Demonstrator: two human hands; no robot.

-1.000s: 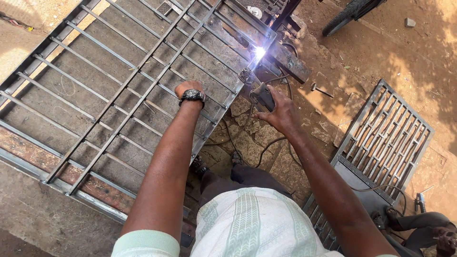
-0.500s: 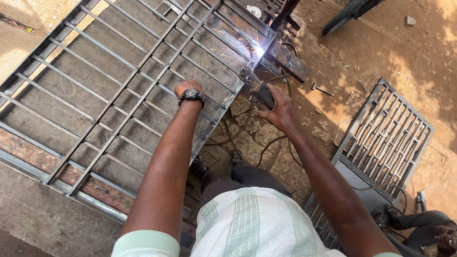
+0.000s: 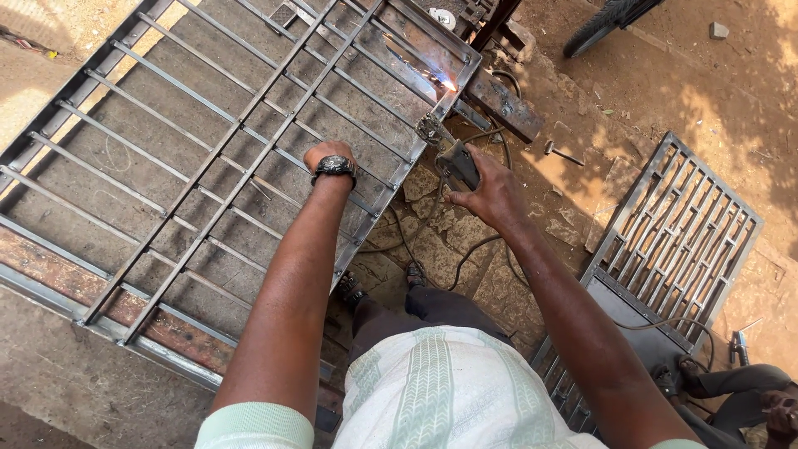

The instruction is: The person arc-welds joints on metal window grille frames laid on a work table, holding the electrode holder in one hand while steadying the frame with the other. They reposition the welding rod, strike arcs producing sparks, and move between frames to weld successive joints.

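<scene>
While the left hand (image 3: 327, 155) rests closed on a bar of the steel grille (image 3: 208, 158), the right hand (image 3: 490, 195) grips the electrode holder (image 3: 453, 162) at the grille's right corner, where unshielded sparks (image 3: 447, 84) could burn skin.

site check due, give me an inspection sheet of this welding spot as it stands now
surface: bare dirt and cracked stone ground
job's things: large barred metal grille, glowing weld spot at its corner; electrode holder
clutter: smaller grille, hammer, stone
grippers: left hand grips a grille bar; right hand holds the electrode holder
cables: dark leads loop on the ground
surroundings: tyre; another person's hand
</scene>
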